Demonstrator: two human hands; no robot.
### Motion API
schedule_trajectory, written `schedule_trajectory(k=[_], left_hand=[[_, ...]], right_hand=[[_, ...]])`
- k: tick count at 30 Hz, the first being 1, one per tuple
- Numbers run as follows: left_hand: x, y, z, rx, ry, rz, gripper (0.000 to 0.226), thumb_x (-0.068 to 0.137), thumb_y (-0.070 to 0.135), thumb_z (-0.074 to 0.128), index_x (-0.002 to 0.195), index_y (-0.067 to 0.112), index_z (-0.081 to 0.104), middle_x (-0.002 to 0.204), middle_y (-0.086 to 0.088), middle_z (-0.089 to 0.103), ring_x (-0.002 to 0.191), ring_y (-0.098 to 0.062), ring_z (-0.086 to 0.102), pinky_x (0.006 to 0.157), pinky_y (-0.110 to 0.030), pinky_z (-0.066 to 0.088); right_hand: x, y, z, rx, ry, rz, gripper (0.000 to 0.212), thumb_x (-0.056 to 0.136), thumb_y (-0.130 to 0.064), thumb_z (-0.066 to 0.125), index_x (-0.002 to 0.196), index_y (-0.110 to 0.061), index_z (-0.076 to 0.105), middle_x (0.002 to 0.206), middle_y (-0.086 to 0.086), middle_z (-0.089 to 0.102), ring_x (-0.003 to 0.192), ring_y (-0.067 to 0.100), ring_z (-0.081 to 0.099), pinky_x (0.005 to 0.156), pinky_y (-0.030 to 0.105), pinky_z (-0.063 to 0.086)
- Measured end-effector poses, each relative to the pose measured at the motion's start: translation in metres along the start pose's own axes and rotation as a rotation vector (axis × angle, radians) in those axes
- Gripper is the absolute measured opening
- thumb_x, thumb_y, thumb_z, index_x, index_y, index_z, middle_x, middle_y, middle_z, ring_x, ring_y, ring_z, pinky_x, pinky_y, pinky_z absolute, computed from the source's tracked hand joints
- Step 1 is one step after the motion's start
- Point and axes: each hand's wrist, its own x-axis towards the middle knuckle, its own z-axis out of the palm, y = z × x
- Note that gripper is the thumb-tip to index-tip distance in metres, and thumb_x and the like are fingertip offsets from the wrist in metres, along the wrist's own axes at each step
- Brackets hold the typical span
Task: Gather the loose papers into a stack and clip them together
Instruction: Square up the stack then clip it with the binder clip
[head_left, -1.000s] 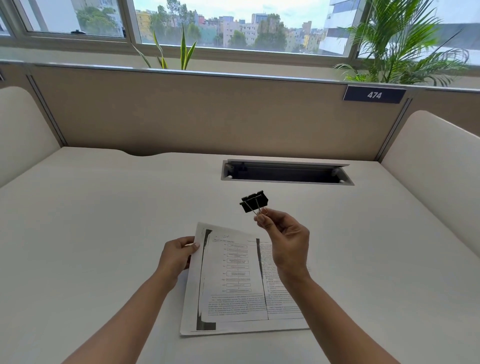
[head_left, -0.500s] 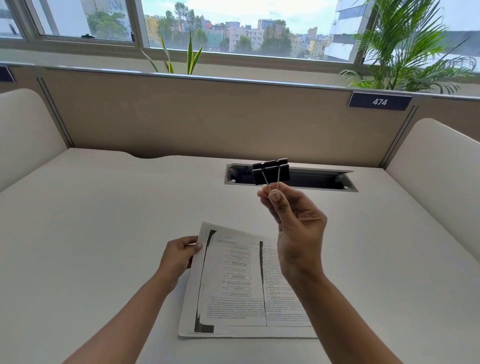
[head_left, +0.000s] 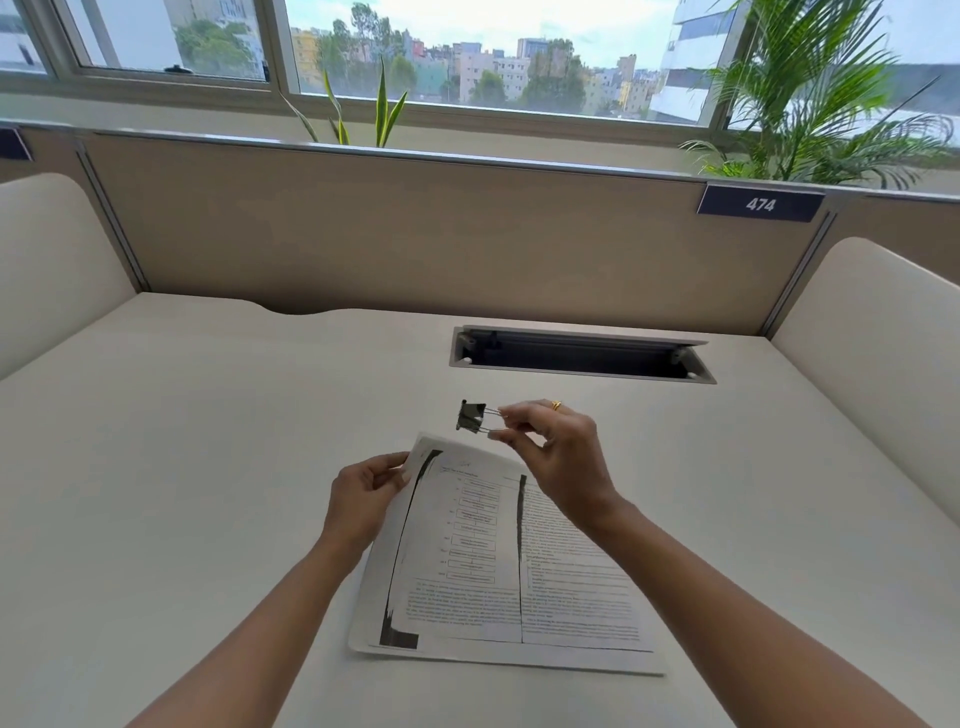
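A stack of printed papers (head_left: 483, 561) lies on the white desk (head_left: 182, 467) in front of me. My left hand (head_left: 366, 491) grips the stack's upper left edge and lifts that corner slightly off the desk. My right hand (head_left: 553, 449) pinches the wire handles of a black binder clip (head_left: 471, 416). The clip hangs in the air just above the stack's top left corner, its body pointing left, apart from the paper.
An open cable slot (head_left: 582, 356) is set into the desk behind the papers. A beige partition (head_left: 415, 234) with a "474" plate (head_left: 761, 204) closes the back, padded side panels (head_left: 872, 332) flank the desk. Plants stand on the window sill.
My right hand has come down and left with the clip, turning it sideways toward the stack's top corner. My left hand has raised the paper's upper left edge.
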Motion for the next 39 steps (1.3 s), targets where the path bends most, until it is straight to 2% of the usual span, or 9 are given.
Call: schedule_trajectory(k=[4, 13, 16, 19, 25, 30, 33, 37, 39], left_hand=[[-0.002, 0.002, 0.001, 0.029, -0.026, 0.101, 0.033, 0.085, 0.000, 0.060, 0.096, 0.031, 0.066, 0.067, 0.023, 0.071, 0.065, 0.004, 0.067, 0.063, -0.016, 0.056], [-0.004, 0.007, 0.002, 0.145, -0.019, 0.255, 0.066, 0.087, 0.005, 0.059, 0.079, 0.070, 0.058, 0.068, 0.030, 0.068, 0.062, 0.007, 0.063, 0.056, -0.010, 0.049], [-0.005, 0.006, 0.002, 0.159, -0.003, 0.276, 0.066, 0.087, 0.005, 0.059, 0.079, 0.070, 0.058, 0.080, 0.021, 0.070, 0.067, 0.004, 0.065, 0.057, -0.009, 0.049], [-0.004, 0.005, 0.003, 0.188, 0.015, 0.310, 0.054, 0.086, 0.003, 0.059, 0.089, 0.057, 0.062, 0.093, 0.008, 0.070, 0.073, 0.012, 0.063, 0.062, -0.007, 0.049], [-0.001, 0.004, 0.000, 0.276, -0.011, 0.366, 0.041, 0.086, 0.000, 0.059, 0.100, 0.037, 0.063, 0.077, 0.051, 0.056, 0.086, 0.024, 0.057, 0.081, -0.007, 0.049], [0.002, 0.003, 0.001, 0.300, -0.012, 0.398, 0.035, 0.085, -0.002, 0.059, 0.107, 0.025, 0.064, 0.077, 0.055, 0.052, 0.087, 0.027, 0.054, 0.079, 0.000, 0.044], [-0.001, 0.006, 0.001, 0.299, -0.011, 0.398, 0.042, 0.085, -0.002, 0.059, 0.099, 0.037, 0.064, 0.076, 0.053, 0.054, 0.081, 0.020, 0.058, 0.074, -0.003, 0.047], [-0.004, 0.007, -0.001, 0.291, -0.005, 0.358, 0.062, 0.085, 0.000, 0.060, 0.083, 0.062, 0.062, 0.074, 0.042, 0.062, 0.069, -0.002, 0.061, 0.063, -0.017, 0.049], [-0.006, 0.008, 0.000, 0.280, -0.013, 0.353, 0.067, 0.085, 0.001, 0.059, 0.083, 0.067, 0.059, 0.071, 0.037, 0.065, 0.065, -0.002, 0.061, 0.059, -0.015, 0.047]], right_hand=[[0.004, 0.007, 0.007, -0.187, -0.147, -0.087, 0.025, 0.073, -0.009, 0.074, 0.094, 0.003, 0.071, 0.085, 0.015, 0.073, 0.073, 0.023, 0.070, 0.071, 0.019, 0.052], [0.011, 0.013, 0.020, -0.354, -0.247, -0.141, 0.021, 0.074, -0.008, 0.072, 0.090, 0.005, 0.070, 0.084, 0.019, 0.072, 0.072, 0.033, 0.069, 0.065, 0.041, 0.059], [0.012, 0.012, 0.022, -0.384, -0.277, -0.148, 0.021, 0.074, -0.008, 0.072, 0.090, 0.006, 0.070, 0.084, 0.019, 0.072, 0.073, 0.034, 0.068, 0.066, 0.043, 0.059], [0.014, 0.011, 0.024, -0.389, -0.296, -0.138, 0.022, 0.075, -0.008, 0.071, 0.091, 0.006, 0.070, 0.086, 0.020, 0.071, 0.075, 0.035, 0.068, 0.069, 0.043, 0.058], [0.018, 0.010, 0.021, -0.399, -0.361, -0.176, 0.024, 0.075, -0.008, 0.071, 0.093, 0.007, 0.069, 0.089, 0.022, 0.071, 0.077, 0.036, 0.068, 0.070, 0.043, 0.058], [0.023, 0.010, 0.019, -0.431, -0.433, -0.186, 0.026, 0.081, -0.012, 0.067, 0.098, 0.007, 0.067, 0.094, 0.021, 0.070, 0.085, 0.036, 0.066, 0.076, 0.045, 0.055], [0.025, 0.009, 0.017, -0.442, -0.467, -0.194, 0.027, 0.081, -0.012, 0.066, 0.100, 0.007, 0.066, 0.097, 0.021, 0.069, 0.087, 0.035, 0.066, 0.078, 0.045, 0.055], [0.026, 0.007, 0.017, -0.450, -0.514, -0.178, 0.032, 0.082, -0.014, 0.065, 0.107, 0.007, 0.064, 0.103, 0.021, 0.067, 0.093, 0.034, 0.064, 0.082, 0.043, 0.054], [0.026, 0.005, 0.018, -0.454, -0.542, -0.162, 0.037, 0.084, -0.015, 0.064, 0.114, 0.006, 0.061, 0.110, 0.021, 0.065, 0.100, 0.033, 0.062, 0.088, 0.041, 0.052]])
